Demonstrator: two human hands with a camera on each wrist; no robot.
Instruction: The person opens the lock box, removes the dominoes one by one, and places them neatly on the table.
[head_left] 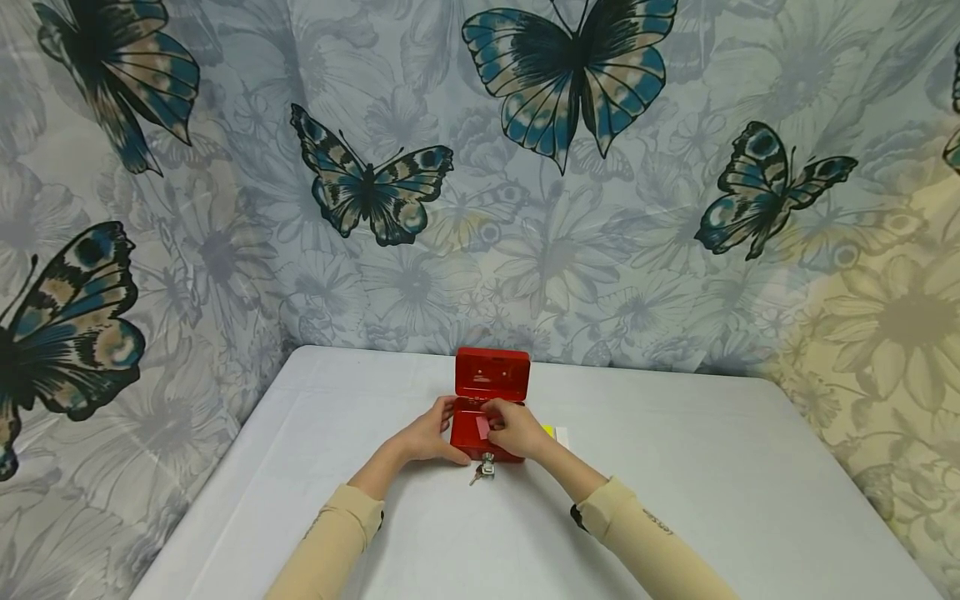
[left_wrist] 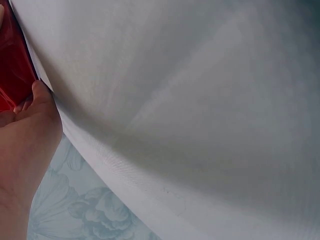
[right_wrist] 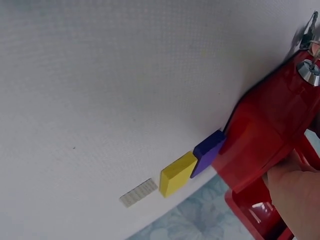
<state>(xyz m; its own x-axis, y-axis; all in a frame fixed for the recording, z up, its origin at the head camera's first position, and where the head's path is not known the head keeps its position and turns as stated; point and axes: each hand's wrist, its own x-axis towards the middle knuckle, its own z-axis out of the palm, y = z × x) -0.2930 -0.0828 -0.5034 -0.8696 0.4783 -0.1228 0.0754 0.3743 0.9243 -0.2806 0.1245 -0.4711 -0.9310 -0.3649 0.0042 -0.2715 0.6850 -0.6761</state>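
Observation:
A red metal cash box (head_left: pixel 465 450) stands on the table, its lid (head_left: pixel 491 375) raised at the back. A key sits in the lock (head_left: pixel 487 465) on its front, with another key hanging below. My left hand (head_left: pixel 429 433) holds the box's left side, thumb at the front corner and fingers farther back. Over the open box, my right hand (head_left: pixel 517 429) pinches a small pink rectangular piece (head_left: pixel 482 427); its fingertips are partly hidden. In the right wrist view this hand (right_wrist: pixel 296 192) reaches over the box wall and the piece is hidden.
Against the box's right side lie a purple block (right_wrist: pixel 207 152) and a yellow block (right_wrist: pixel 178 174), with a flat whitish ridged strip (right_wrist: pixel 138 192) beside them. A white cloth covers the table (head_left: pixel 675 467). Butterfly-patterned fabric (head_left: pixel 562 275) hangs behind the table's far edge.

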